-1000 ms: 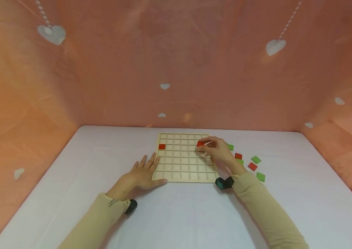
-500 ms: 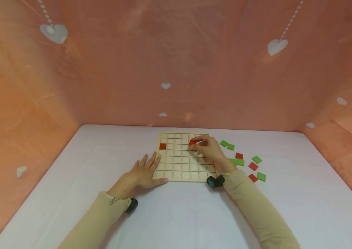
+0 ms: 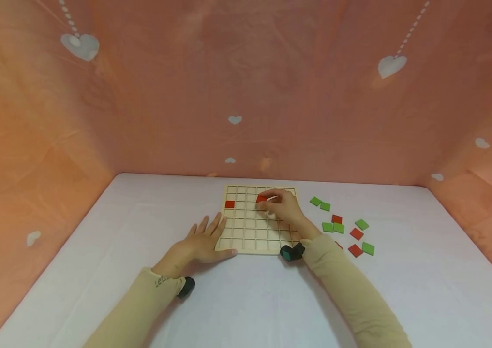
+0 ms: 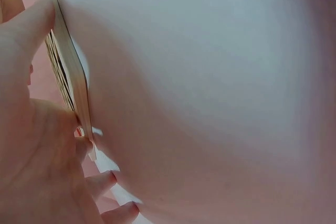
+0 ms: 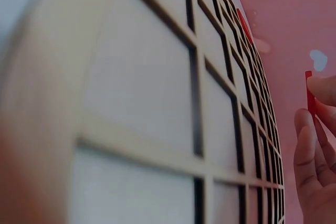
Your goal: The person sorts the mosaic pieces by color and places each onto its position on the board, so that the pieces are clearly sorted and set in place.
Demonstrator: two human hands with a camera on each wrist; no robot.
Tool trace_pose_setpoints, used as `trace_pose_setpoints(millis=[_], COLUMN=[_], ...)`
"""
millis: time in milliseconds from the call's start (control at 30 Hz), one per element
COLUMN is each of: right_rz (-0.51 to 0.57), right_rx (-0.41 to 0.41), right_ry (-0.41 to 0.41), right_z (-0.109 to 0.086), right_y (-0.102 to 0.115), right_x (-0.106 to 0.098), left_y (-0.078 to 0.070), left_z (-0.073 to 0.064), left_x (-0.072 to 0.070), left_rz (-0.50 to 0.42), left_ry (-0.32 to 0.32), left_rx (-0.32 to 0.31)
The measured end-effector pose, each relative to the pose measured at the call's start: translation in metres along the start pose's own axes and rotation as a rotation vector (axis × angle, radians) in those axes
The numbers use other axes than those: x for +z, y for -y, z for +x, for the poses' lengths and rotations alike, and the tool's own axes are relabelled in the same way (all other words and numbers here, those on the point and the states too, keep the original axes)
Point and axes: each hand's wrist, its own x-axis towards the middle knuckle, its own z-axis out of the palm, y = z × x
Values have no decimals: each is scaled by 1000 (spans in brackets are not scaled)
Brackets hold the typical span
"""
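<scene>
A wooden grid board [image 3: 250, 237] lies on the white table, one red square tile [image 3: 230, 204] sitting in a cell near its left edge. My right hand [image 3: 284, 207] pinches another red tile [image 3: 261, 198] between thumb and fingers over the upper part of the board; the right wrist view shows this pinched tile [image 5: 310, 93] edge-on, raised above the grid [image 5: 202, 129]. My left hand [image 3: 204, 245] lies with fingers spread at the board's lower left corner. In the left wrist view its thumb [image 4: 37, 22] touches the board's side [image 4: 76, 77].
Right of the board lie several loose tiles, among them a green tile [image 3: 315, 201], a red tile [image 3: 336, 219] and another green one [image 3: 368, 249]. One red tile [image 3: 338, 245] is partly hidden by the right sleeve. An orange curtain [image 3: 263, 96] with hearts surrounds the table [image 3: 237, 299].
My right hand has moved left across the board with the red tile, uncovering more loose tiles behind it. My left hand stays at the board's corner.
</scene>
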Motion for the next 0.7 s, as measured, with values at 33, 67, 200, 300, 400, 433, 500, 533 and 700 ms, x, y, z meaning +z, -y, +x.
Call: trace_pose_setpoints(millis=[33, 67, 200, 300, 400, 433, 500, 533, 700], right_rz=[-1, -4, -8, -2, -15, -19, -27, -32, -33], right_rx=[-5, -10, 0, 19, 17, 20, 18, 16, 35], right_ry=[2, 1, 14, 31, 36, 38, 44, 48, 65], right_z=[1, 2, 3, 3, 6, 6, 9, 10, 15], right_y=[0, 1, 2, 3, 4, 4, 4, 4, 6], right_x=[1, 2, 7, 11, 14, 15, 16, 17, 22], left_y=[0, -1, -3, -3, -3, -2, -2, -2, -3], left_z=[0, 1, 1, 0, 0, 0, 0, 0, -3], left_x=[0, 0, 0, -1, -1, -1, 0, 0, -3], left_rz=[2, 4, 12, 14, 17, 18, 21, 22, 2], left_ry=[0, 0, 6, 15, 17, 19, 19, 21, 19], left_rx=[-2, -4, -15, -15, -11, -11, -13, -14, -11])
